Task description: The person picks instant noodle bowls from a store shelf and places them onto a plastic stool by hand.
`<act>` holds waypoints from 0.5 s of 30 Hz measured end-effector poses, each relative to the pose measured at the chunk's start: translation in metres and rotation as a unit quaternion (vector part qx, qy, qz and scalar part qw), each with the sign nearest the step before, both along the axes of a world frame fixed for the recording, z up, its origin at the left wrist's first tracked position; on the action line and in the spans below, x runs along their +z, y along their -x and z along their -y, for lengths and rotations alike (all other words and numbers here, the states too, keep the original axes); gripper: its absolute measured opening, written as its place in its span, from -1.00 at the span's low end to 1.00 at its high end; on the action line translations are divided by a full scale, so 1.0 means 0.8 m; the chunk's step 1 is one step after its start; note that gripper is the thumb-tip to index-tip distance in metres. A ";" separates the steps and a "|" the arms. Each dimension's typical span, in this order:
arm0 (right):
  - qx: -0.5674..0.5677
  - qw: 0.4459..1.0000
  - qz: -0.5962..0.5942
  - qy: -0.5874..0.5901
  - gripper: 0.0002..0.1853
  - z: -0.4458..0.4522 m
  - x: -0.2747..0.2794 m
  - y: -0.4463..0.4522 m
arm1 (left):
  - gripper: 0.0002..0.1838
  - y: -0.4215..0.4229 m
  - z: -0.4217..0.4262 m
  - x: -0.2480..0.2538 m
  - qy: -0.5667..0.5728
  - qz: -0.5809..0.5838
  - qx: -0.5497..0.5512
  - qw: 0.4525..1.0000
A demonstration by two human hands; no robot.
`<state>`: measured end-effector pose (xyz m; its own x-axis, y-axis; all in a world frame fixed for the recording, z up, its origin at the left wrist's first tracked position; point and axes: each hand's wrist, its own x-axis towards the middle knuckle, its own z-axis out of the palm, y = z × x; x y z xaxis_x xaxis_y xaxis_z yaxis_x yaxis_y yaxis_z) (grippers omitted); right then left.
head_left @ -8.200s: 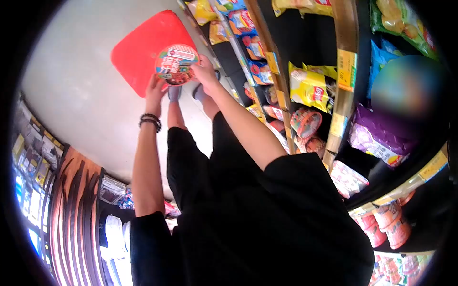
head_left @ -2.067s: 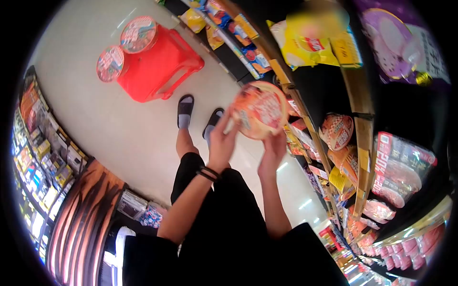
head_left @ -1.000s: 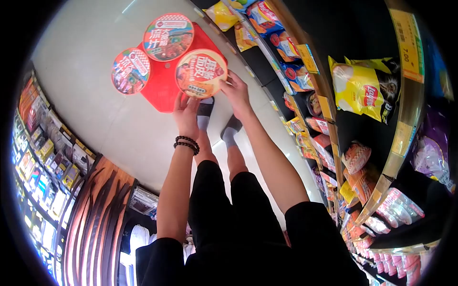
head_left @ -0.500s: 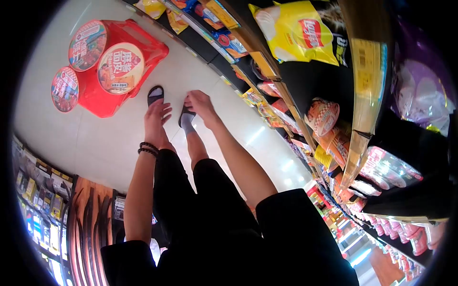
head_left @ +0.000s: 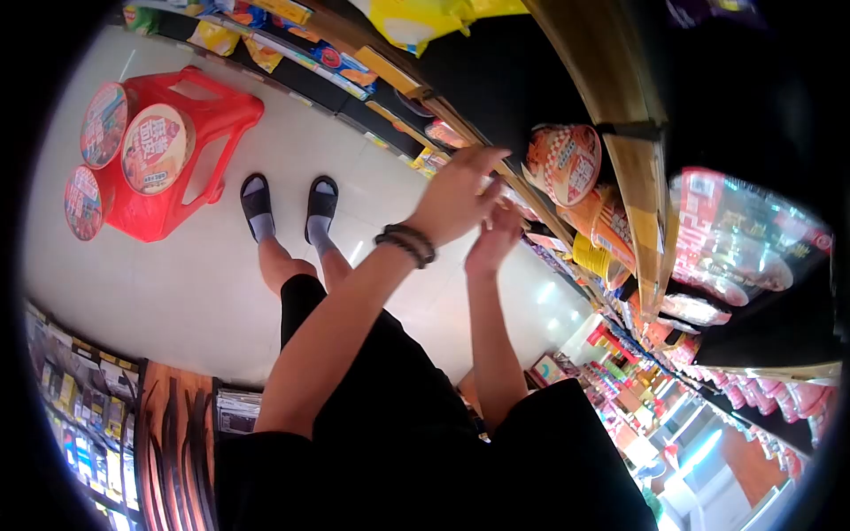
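My left hand (head_left: 458,196), with a dark beaded bracelet on its wrist, reaches toward the shelf. Its fingers stretch out and hold nothing. Just past the fingertips, on the shelf, is an orange-and-white instant noodle bowl (head_left: 564,165), a small gap away. My right hand (head_left: 494,239) is raised just below and beside the left one, its fingers loosely bent and apart, with nothing seen in them. Orange packs (head_left: 604,232) and a yellow tub (head_left: 591,257) sit on the shelf close to the noodle bowl.
A red plastic stool (head_left: 208,111) stands on the floor at left, bearing several round noodle bowls, one with a cream lid (head_left: 158,149). Shelf edges (head_left: 611,80) run along the right. A yellow chip bag (head_left: 425,18) is above. Another rack (head_left: 75,398) stands lower left.
Both hands have moved right, from above the feet to the shelf by the orange noodle bowl. The view has turned toward the shelf, and the feet now stand side by side.
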<state>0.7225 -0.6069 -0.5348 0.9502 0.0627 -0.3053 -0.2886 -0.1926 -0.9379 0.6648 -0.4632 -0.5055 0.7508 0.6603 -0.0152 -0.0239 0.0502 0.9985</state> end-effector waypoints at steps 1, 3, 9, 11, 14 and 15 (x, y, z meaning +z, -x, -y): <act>-0.008 1.000 -0.005 -0.023 -0.66 0.011 0.010 -0.020 | -0.55 -0.019 0.010 0.010 -0.048 -0.009 -0.004 0.999; 0.011 0.998 -0.005 -0.057 -0.51 0.040 0.023 -0.059 | -0.46 -0.053 0.031 0.020 -0.061 0.003 0.024 0.998; 0.028 0.995 -0.003 -0.091 -0.51 0.029 0.065 -0.120 | -0.36 -0.102 0.044 0.013 0.107 -0.014 -0.021 0.994; 0.092 0.994 -0.003 -0.064 -0.43 0.035 0.055 -0.138 | -0.38 -0.110 0.049 0.014 0.074 -0.035 0.000 0.997; 0.051 0.993 -0.011 -0.110 -0.47 0.028 0.045 -0.135 | -0.51 -0.108 0.048 0.016 0.044 -0.090 0.007 0.995; 0.028 0.993 -0.007 -0.114 -0.47 0.024 0.053 -0.132 | -0.57 -0.109 0.048 0.018 0.041 -0.107 0.000 0.993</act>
